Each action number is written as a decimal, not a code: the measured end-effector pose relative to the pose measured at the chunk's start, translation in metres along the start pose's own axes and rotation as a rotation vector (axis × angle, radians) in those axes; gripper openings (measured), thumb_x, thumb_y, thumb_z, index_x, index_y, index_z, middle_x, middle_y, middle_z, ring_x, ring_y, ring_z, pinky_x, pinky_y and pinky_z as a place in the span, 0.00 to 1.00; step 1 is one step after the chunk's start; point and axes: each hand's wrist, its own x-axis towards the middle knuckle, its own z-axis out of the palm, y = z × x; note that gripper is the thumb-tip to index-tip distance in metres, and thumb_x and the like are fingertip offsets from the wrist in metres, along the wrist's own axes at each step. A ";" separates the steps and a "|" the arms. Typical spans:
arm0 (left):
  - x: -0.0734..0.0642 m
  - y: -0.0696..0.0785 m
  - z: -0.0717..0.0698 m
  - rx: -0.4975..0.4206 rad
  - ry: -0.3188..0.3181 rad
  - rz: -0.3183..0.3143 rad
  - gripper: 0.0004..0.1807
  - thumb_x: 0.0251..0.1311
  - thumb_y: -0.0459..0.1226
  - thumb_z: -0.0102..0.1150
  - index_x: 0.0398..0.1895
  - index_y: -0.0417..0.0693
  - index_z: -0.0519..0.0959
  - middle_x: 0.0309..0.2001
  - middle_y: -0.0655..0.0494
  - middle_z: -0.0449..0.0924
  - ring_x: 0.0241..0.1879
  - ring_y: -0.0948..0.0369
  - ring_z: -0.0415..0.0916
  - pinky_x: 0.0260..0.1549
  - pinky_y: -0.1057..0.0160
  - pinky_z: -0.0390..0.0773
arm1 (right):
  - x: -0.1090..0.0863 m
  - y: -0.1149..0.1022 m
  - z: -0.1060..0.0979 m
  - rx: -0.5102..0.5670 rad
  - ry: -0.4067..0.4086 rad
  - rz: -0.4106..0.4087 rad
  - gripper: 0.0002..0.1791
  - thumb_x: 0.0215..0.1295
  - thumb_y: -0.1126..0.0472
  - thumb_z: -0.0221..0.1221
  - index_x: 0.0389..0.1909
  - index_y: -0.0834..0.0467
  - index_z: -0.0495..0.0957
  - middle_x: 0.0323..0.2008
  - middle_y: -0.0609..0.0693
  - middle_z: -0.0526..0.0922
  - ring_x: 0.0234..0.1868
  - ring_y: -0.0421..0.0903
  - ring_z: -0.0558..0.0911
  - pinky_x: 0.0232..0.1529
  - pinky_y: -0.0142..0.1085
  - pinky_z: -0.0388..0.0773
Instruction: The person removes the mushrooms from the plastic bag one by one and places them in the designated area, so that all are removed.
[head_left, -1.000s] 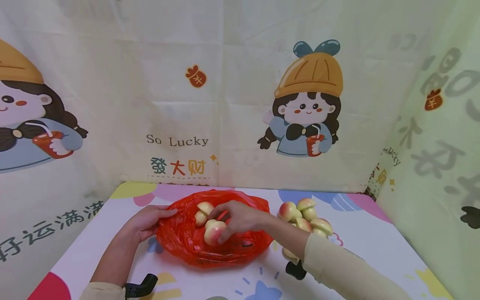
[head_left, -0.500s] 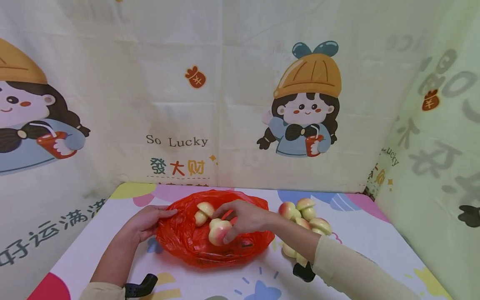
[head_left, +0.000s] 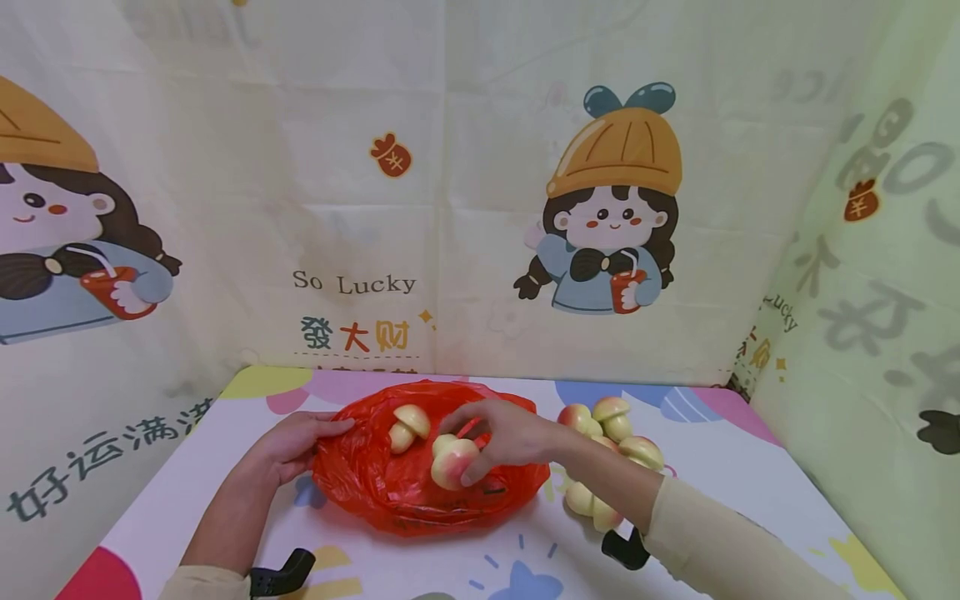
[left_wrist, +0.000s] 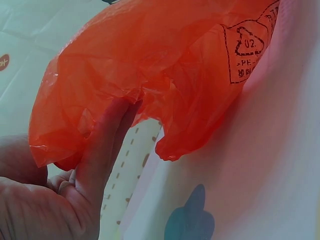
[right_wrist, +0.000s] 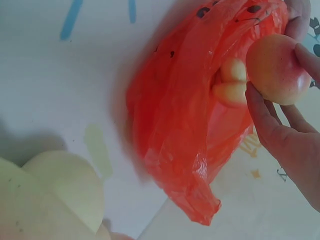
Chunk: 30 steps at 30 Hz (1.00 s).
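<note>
A red plastic bag (head_left: 360, 496) lies on the table with its mouth spread wide. My left hand (head_left: 288, 443) grips its left rim, with the thin film between thumb and fingers (left_wrist: 102, 150) in the left wrist view. Over the bag's opening, my right hand (head_left: 513, 432) holds a toy mushroom (head_left: 452, 467) with a pink-blushed cap between thumb and fingertips. The round cap (right_wrist: 277, 70) faces the right wrist camera. Another cream mushroom (head_left: 409, 427) lies inside the bag, left of the held one.
Several more cream and pink mushrooms (head_left: 642, 452) are heaped on the table to the right of the bag, partly behind my right forearm. A printed cloth (head_left: 480, 208) hangs behind the patterned table (head_left: 420, 567), with more cloth along both sides.
My right hand has shifted slightly to the right with the mushroom, away from the one lying in the bag. The left hand stays on the bag's rim.
</note>
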 end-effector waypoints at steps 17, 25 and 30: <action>0.000 -0.001 0.001 0.006 0.003 0.004 0.32 0.75 0.41 0.58 0.75 0.33 0.67 0.48 0.49 0.87 0.42 0.54 0.89 0.44 0.53 0.90 | -0.018 0.006 -0.012 0.022 0.054 0.032 0.29 0.52 0.57 0.79 0.57 0.39 0.83 0.56 0.40 0.82 0.59 0.49 0.80 0.47 0.43 0.89; 0.001 -0.002 -0.001 -0.002 -0.010 0.011 0.32 0.75 0.41 0.58 0.76 0.33 0.65 0.50 0.50 0.87 0.44 0.54 0.88 0.46 0.53 0.90 | -0.030 0.010 -0.023 0.054 0.074 0.032 0.30 0.54 0.59 0.78 0.58 0.40 0.82 0.58 0.43 0.82 0.60 0.50 0.80 0.50 0.45 0.88; 0.001 -0.002 -0.002 -0.004 -0.016 0.011 0.33 0.75 0.41 0.58 0.76 0.33 0.65 0.50 0.49 0.86 0.45 0.54 0.88 0.47 0.52 0.89 | -0.039 0.011 -0.030 0.080 0.096 0.037 0.30 0.54 0.59 0.78 0.59 0.43 0.82 0.59 0.45 0.81 0.61 0.51 0.79 0.49 0.46 0.89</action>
